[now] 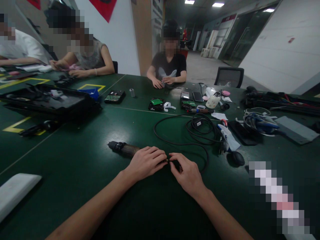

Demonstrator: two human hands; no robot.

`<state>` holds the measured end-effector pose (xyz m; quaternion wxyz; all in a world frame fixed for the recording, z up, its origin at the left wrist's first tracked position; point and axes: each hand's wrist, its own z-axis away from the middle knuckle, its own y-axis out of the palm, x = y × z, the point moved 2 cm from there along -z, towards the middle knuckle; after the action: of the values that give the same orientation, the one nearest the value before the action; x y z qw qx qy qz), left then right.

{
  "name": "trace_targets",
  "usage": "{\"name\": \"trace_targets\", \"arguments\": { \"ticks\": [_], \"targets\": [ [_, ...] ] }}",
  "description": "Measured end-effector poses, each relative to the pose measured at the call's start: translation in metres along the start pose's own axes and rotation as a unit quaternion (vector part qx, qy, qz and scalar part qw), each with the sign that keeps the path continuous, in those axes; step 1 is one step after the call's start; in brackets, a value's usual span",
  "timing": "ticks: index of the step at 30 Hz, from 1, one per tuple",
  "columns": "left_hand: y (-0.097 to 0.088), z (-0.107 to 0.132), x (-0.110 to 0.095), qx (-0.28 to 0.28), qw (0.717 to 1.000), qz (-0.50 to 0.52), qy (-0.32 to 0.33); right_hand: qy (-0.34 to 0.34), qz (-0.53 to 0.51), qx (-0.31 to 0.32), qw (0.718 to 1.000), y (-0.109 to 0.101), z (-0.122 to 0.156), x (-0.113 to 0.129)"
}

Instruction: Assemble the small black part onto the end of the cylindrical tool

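Note:
A dark electric screwdriver (pixel 127 149) lies on the green tabletop, its bit end pointing left. My left hand (pixel 147 161) is wrapped over its rear part, hiding much of the body. Close by, my right hand (pixel 187 171) pinches the end of a black cable (pixel 206 156) at the screwdriver's tail. A small brassy spot shows between the fingertips of both hands; whether the plug sits inside the socket I cannot tell. From my right hand the cable runs back into a loose coil (pixel 200 128) on the table.
Black trays (pixel 50 100) stand at left. Opened devices with green boards (pixel 157 102) lie ahead, near a small metal cylinder (pixel 132 92). At right are a phone (pixel 241 132), a mouse (pixel 236 158) and a grey plate (pixel 295 128). Several people sit around the table, one opposite (pixel 168 68).

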<state>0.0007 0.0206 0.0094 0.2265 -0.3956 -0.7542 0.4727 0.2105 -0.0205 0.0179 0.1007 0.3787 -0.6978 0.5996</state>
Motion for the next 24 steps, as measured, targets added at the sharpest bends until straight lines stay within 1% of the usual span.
{"name": "trace_targets", "arguments": {
  "ticks": [5, 8, 12, 15, 24],
  "targets": [
    [-0.001, -0.004, -0.004, -0.015, 1.0, -0.013, 0.002, -0.002, -0.003, -0.003, 1.0, 0.002, -0.001, -0.001],
    [-0.004, -0.007, -0.008, -0.015, 1.0, 0.003, -0.003, 0.002, -0.007, 0.0, 1.0, 0.003, -0.001, -0.002],
    [-0.01, -0.007, -0.011, 0.006, 0.997, 0.071, 0.005, 0.005, -0.016, 0.011, 1.0, 0.003, -0.001, -0.003],
    [-0.011, -0.006, -0.01, 0.027, 0.995, 0.095, 0.009, 0.005, -0.015, 0.008, 1.0, 0.001, -0.001, -0.002],
    [-0.003, -0.003, -0.006, 0.01, 0.998, 0.049, 0.03, 0.005, -0.003, 0.014, 1.0, 0.0, -0.001, -0.001]
  ]
}}
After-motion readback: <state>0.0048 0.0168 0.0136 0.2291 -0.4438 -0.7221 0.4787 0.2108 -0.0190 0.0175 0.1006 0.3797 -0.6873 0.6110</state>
